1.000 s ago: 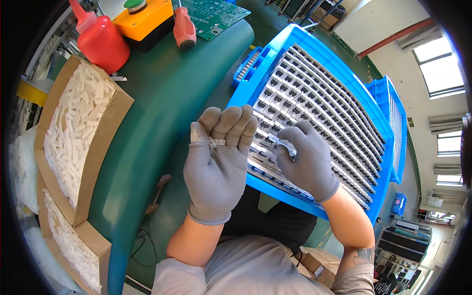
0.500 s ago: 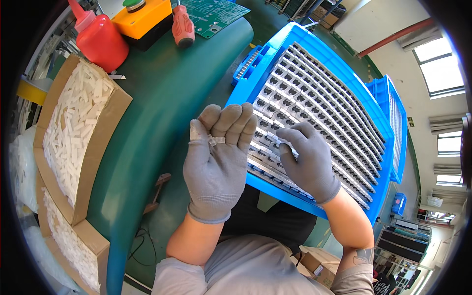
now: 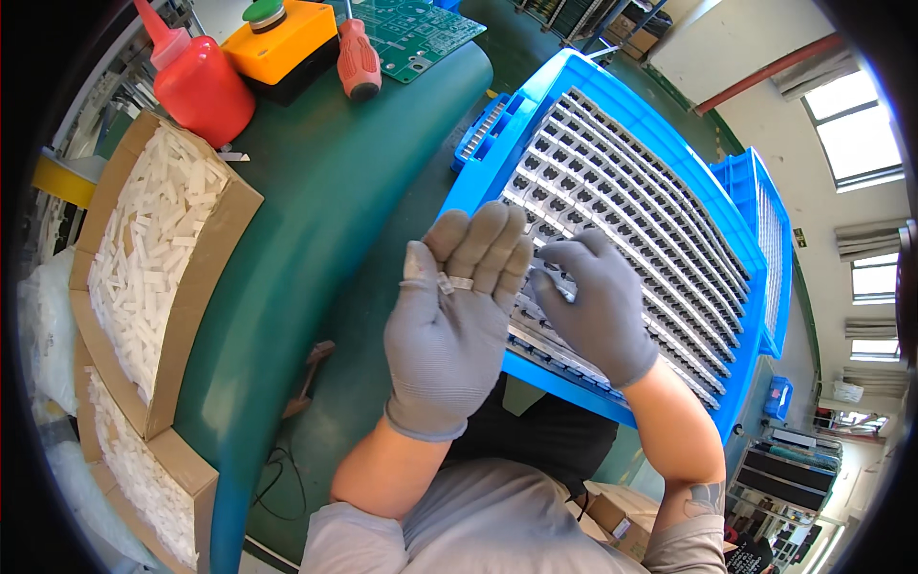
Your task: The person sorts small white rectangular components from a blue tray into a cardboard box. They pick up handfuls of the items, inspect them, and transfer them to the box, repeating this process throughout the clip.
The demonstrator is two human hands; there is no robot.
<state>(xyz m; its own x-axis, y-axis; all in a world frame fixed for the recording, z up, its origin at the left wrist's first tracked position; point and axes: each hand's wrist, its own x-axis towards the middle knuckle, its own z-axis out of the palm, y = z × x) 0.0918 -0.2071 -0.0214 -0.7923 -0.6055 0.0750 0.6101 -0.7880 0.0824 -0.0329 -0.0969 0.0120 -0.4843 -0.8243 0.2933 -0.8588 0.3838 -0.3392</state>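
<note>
Both my hands wear grey knit gloves. My left hand (image 3: 457, 316) is raised palm-away above the near edge of a blue tray (image 3: 574, 77), its thumb and fingers pinching a small clear and metal part (image 3: 451, 283). My right hand (image 3: 595, 301) hovers over the tray's near rows, its fingertips closed on a small metal piece. The tray holds several rows of small grey and black components (image 3: 631, 201).
A green mat covers the bench (image 3: 316, 201). Cardboard boxes of white strips (image 3: 153, 258) sit at the left. At the back stand a red squeeze bottle (image 3: 196, 81), an orange button box (image 3: 282, 43), a red-handled screwdriver (image 3: 359, 57) and a green circuit board (image 3: 416, 29).
My right hand has shifted slightly left, toward my left hand. The left hand stays raised with the small part in it.
</note>
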